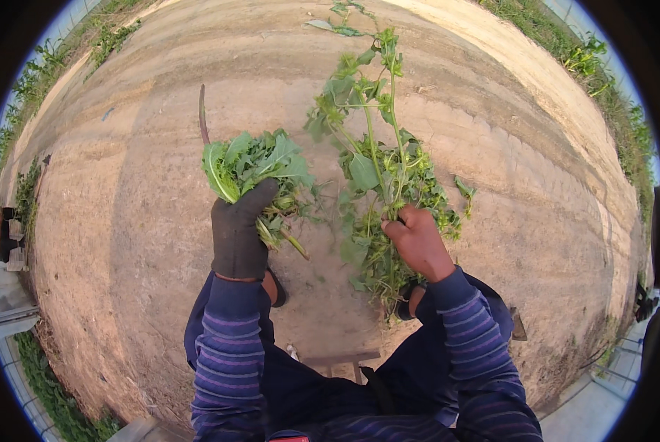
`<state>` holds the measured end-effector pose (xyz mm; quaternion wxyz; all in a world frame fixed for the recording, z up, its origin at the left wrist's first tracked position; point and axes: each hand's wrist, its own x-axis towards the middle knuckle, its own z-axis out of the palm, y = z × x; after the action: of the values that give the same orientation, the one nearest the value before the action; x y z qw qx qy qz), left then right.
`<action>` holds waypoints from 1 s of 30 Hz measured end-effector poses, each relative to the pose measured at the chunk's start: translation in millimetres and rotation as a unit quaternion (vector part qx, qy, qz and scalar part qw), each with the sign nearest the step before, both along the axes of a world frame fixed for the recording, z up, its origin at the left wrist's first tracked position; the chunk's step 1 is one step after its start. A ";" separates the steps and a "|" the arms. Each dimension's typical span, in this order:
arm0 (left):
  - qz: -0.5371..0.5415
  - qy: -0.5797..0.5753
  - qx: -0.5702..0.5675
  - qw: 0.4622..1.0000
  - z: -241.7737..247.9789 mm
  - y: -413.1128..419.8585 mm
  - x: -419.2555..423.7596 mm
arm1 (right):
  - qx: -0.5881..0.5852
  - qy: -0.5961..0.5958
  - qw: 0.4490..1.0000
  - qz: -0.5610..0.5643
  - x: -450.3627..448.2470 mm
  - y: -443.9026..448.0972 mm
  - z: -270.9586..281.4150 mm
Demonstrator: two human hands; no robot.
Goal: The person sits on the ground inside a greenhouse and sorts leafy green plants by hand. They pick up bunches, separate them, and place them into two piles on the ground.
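Observation:
My left hand, in a dark glove, is closed around a bunch of cut leafy greens with jagged leaves; a reddish stem sticks up from it. My right hand, bare, grips long green stems of a leafy plant with spiky green heads, which stand up and away from me. Below and around the right hand, a heap of the same kind of greenery lies on the ground beside my right foot. Part of the heap is hidden by the hand and blurred leaves.
Bare packed soil spreads around me. A loose sprig lies right of the heap, and a trailing vine lies farther ahead. A wooden stool edge shows between my legs. A blade-like object is near my right knee. Grass borders the far edges.

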<state>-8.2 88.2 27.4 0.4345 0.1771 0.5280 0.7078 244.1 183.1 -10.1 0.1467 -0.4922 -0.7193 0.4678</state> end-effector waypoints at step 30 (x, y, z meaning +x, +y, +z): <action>-0.005 -0.042 -0.010 0.999 7.0 -1.5 0.2 | -0.015 0.008 1.000 0.012 -4.6 -4.4 8.6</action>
<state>-8.1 86.8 34.4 0.4620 0.1454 0.5155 0.7068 239.4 178.7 -1.5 0.1399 -0.4814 -0.7171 0.4842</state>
